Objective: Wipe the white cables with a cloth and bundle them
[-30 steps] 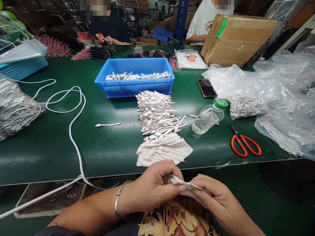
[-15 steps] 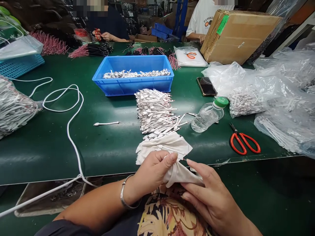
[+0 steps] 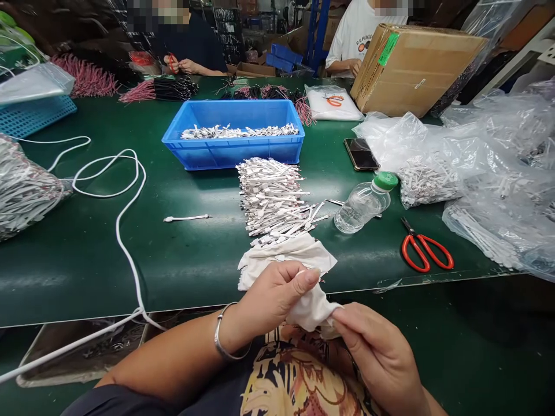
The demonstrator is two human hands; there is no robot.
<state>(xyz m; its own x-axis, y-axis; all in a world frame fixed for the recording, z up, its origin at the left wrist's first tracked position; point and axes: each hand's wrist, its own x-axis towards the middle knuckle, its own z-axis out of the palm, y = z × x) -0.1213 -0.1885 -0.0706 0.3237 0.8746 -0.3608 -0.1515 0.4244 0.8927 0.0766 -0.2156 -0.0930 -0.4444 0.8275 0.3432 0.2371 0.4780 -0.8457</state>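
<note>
Over my lap, just off the table's front edge, my left hand (image 3: 277, 297) is closed around a white cloth (image 3: 311, 306). My right hand (image 3: 377, 341) pinches the cloth's right end between thumb and fingers. Whether anything is wrapped inside the cloth is hidden. Beyond my hands a second white cloth (image 3: 288, 254) lies spread at the table edge, with a few short white cables on it. A thick pile of short white cables (image 3: 273, 193) continues behind it. One single white cable (image 3: 186, 218) lies apart to the left.
Behind the pile stands a blue bin (image 3: 234, 151) holding more cables. To the right are a clear bottle (image 3: 362, 205) with a green cap, a phone (image 3: 362, 153), red-handled scissors (image 3: 427, 248) and plastic bags (image 3: 489, 173). A white cord (image 3: 124, 242) loops at left. Two people sit opposite.
My right hand's fingers, spread apart before, have closed on the cloth's right end. The cloth, stretched to the right earlier, is now bunched. My left hand keeps its hold.
</note>
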